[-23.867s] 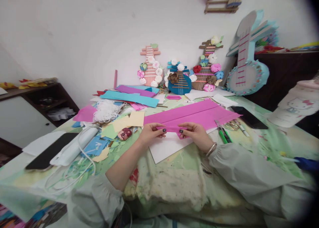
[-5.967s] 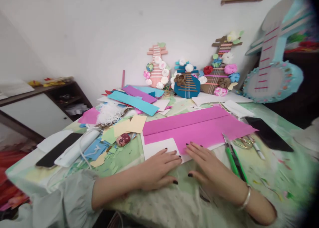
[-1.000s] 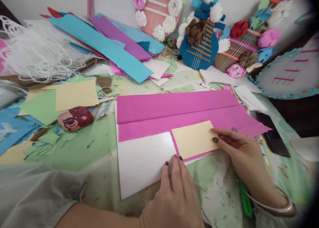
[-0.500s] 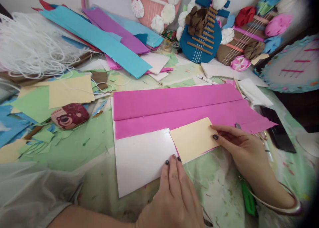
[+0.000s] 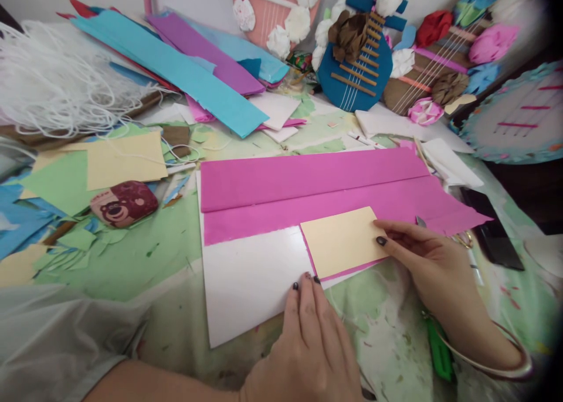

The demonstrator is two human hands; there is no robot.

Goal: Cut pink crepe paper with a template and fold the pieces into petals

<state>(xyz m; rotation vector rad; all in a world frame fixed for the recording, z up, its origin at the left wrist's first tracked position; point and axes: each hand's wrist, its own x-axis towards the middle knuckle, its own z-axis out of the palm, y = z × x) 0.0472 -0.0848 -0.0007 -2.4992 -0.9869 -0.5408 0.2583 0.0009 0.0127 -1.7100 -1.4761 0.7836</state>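
A cream paper rectangle [image 5: 345, 242] lies on pink paper [image 5: 303, 182], whose edge shows along the rectangle's left and lower sides. My right hand [image 5: 433, 267] pinches the rectangle's right edge between thumb and fingers. Below and left of it, my left hand [image 5: 312, 343] rests flat, fingertips on the edge of the white board [image 5: 250, 279] at the rectangle's lower left corner. The pink paper covers the upper part of this board and has a long fold across it.
White string [image 5: 65, 79] and paper scraps [image 5: 65, 182] lie left, near a dark red pouch [image 5: 124, 204]. Folded turquoise paper [image 5: 176, 68] and decorated instrument shapes [image 5: 355, 68] are at the back. A black phone [image 5: 492, 229] and green cutter [image 5: 440, 349] lie right.
The cream rectangle has shifted slightly up and to the right with my right hand, so more pink shows along its lower and left edges. My left hand has hardly moved.
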